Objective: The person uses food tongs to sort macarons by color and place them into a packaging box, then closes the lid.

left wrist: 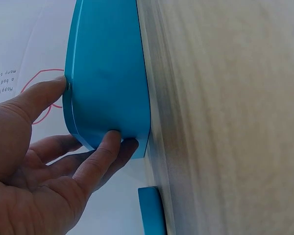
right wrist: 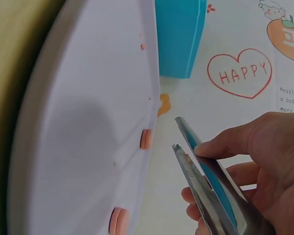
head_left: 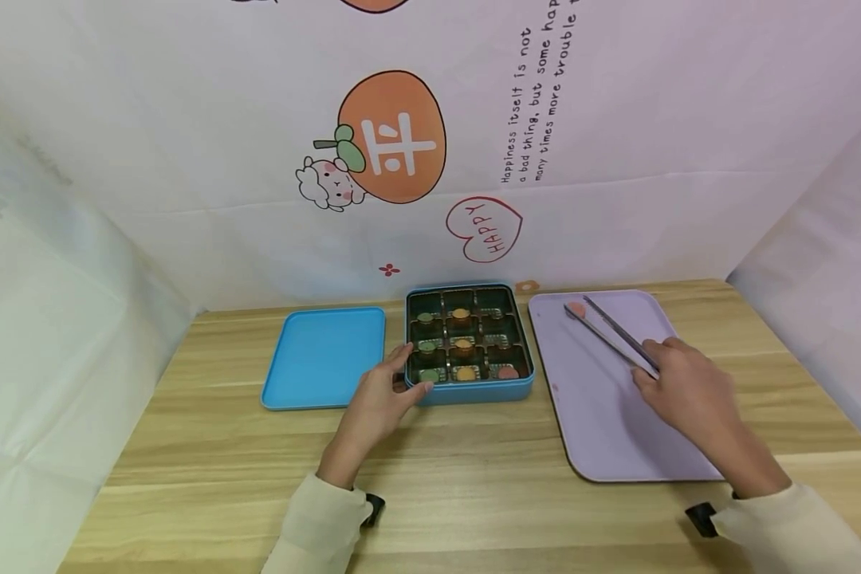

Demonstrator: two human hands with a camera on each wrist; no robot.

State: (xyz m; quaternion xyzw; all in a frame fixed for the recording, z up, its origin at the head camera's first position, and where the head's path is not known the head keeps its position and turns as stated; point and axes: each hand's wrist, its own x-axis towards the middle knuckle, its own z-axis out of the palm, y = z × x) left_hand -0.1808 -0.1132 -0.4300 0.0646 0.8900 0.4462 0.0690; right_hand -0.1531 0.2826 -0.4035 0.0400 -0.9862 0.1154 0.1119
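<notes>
A blue tin box (head_left: 469,391) with a dark insert of compartments holds several round green, orange and pink pieces. My left hand (head_left: 414,371) holds its front-left corner, and in the left wrist view the thumb (left wrist: 44,93) and fingers (left wrist: 108,147) press on the box wall (left wrist: 108,73). My right hand (head_left: 649,368) grips metal tongs (head_left: 610,333) over the lilac tray (head_left: 603,422). The tong tips (right wrist: 179,134) stand slightly apart with nothing between them, close to a pink round piece (right wrist: 146,139) on the tray (right wrist: 88,122). A second pink piece (right wrist: 118,220) lies nearer.
The box's blue lid (head_left: 324,356) lies flat to the left of the box on the wooden table (head_left: 473,478). A printed white cloth (head_left: 402,159) hangs behind and along both sides. The tray's near edge lies close to the table front.
</notes>
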